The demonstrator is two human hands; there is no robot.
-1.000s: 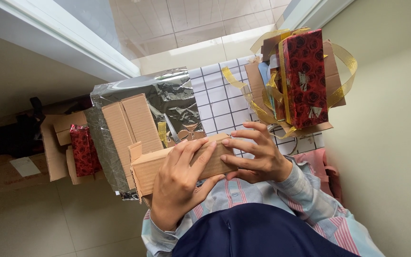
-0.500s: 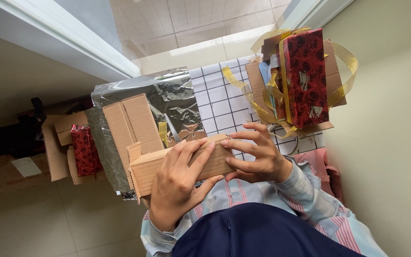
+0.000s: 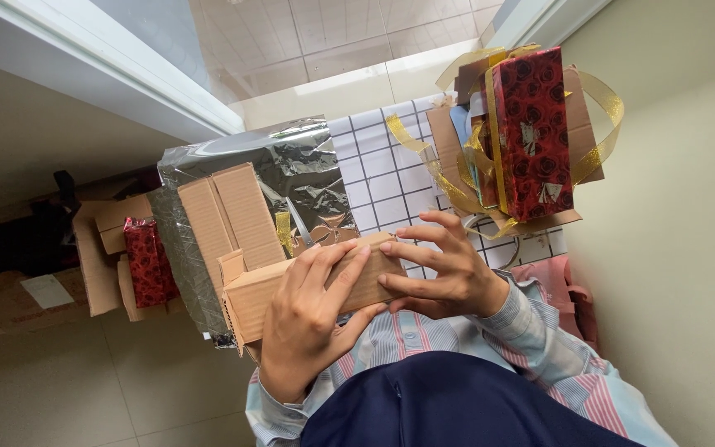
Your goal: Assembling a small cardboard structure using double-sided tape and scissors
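— Both hands grip the same thing: the left hand [image 3: 312, 319] wraps over the near face of a plain cardboard box [image 3: 308, 285], fingers spread along its length, and the right hand [image 3: 440, 277] clasps its other end with the fingertips curled onto it.

— What does the box look like?

— Long and narrow, brown corrugated board, unwrapped. One end flap stands open at the far side from the right hand, showing the ribbed edge. It is held up in front of the person's striped shirt, just above the near edge of the surface [image 3: 378, 178], which has a white covering with a dark grid.

— And around it?

— Just behind the box lies a crumpled sheet of silver wrapping foil [image 3: 291, 161], with a second flat cardboard box [image 3: 229, 211] resting on it. Scissors [image 3: 299, 223] lie on the foil near the held box. Farther along the surface stands a gift box in red rose-patterned paper [image 3: 531, 132], looped with gold ribbon [image 3: 602, 124]. Well apart, on the floor, an open carton [image 3: 97, 257] holds another red wrapped parcel [image 3: 146, 261].
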